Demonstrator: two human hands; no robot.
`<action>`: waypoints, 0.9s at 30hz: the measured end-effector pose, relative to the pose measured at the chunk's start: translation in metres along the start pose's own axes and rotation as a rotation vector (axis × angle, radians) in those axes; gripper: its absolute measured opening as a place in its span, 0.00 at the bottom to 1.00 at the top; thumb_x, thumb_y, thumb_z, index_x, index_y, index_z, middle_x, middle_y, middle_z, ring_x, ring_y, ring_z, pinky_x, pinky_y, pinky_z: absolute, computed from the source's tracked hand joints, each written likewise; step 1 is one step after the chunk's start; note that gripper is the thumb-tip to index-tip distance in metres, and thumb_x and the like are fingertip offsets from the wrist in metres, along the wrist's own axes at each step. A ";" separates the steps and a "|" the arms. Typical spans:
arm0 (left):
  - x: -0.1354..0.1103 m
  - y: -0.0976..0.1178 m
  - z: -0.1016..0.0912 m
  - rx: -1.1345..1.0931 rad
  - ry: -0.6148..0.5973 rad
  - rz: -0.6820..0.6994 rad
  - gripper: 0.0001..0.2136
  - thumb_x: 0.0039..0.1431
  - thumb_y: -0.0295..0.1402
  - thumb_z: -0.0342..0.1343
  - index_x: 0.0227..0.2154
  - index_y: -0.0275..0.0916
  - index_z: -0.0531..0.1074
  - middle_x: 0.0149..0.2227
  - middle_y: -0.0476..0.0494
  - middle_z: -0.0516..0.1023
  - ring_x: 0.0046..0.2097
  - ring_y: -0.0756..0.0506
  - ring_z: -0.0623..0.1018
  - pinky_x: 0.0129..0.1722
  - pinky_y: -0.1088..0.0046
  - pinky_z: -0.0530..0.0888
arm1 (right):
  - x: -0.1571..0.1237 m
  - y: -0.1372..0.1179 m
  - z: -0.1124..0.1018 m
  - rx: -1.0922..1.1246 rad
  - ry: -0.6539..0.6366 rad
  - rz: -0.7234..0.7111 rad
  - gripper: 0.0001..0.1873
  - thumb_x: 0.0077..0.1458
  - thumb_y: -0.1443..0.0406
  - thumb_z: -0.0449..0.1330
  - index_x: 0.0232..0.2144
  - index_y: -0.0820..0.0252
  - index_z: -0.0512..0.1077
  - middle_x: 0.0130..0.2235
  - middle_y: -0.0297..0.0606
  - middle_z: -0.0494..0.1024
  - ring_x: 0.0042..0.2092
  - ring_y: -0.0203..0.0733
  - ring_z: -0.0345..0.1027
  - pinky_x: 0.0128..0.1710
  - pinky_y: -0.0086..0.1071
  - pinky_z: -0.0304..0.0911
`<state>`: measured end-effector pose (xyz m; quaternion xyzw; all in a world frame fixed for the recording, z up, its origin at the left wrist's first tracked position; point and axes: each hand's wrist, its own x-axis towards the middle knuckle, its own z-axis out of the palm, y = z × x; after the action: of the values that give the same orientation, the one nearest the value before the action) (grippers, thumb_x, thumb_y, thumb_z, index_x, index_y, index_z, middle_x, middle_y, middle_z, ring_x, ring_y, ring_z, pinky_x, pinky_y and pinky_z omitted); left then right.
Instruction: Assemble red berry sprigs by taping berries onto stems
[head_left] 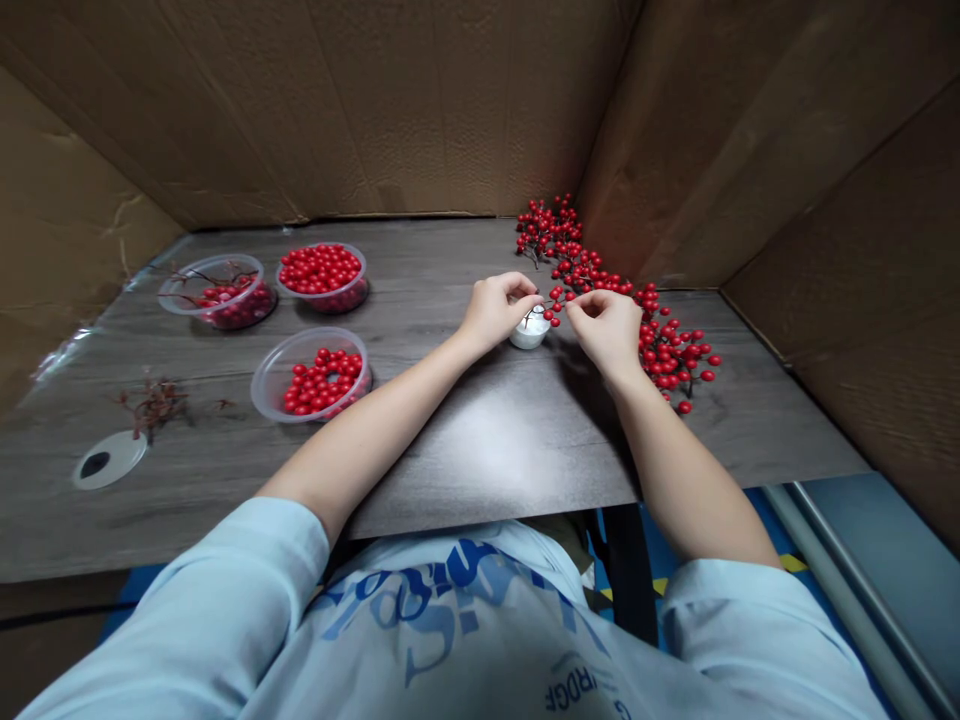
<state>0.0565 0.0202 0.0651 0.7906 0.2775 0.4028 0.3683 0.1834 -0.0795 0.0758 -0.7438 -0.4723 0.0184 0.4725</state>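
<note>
Over a small white cup, my left hand pinches a small artificial berry sprig by its dark stem. Several red berries on the sprig point toward my right hand. The thumb and forefinger of that hand are closed at a red berry beside the sprig. Whether this berry is joined to the sprig I cannot make out. The cup's contents look white and are partly covered by my left fingers. Right behind my right hand lies a long pile of red berry branches.
On the left stand a tub of loose berries, a second berry tub, and a tub with berries and bare stems. Bare brown stems lie near a round white lid. Cardboard walls enclose the grey table.
</note>
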 end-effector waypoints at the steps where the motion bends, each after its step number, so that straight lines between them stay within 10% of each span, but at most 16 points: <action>1: 0.000 0.000 0.000 0.009 -0.004 -0.007 0.03 0.48 0.29 0.58 0.25 0.34 0.73 0.27 0.46 0.77 0.29 0.51 0.73 0.32 0.76 0.67 | 0.000 0.000 0.000 -0.006 -0.003 0.001 0.05 0.44 0.67 0.59 0.20 0.61 0.72 0.23 0.38 0.75 0.26 0.41 0.67 0.31 0.34 0.62; 27: 0.000 -0.003 0.007 0.086 -0.004 -0.025 0.03 0.48 0.29 0.58 0.25 0.34 0.74 0.28 0.46 0.78 0.30 0.52 0.74 0.34 0.76 0.68 | 0.001 0.003 0.002 -0.043 -0.011 0.002 0.06 0.45 0.65 0.58 0.21 0.62 0.74 0.23 0.38 0.76 0.27 0.41 0.69 0.32 0.33 0.62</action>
<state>0.0617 0.0194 0.0597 0.8029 0.3037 0.3845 0.3397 0.1851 -0.0779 0.0732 -0.7543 -0.4743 0.0130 0.4539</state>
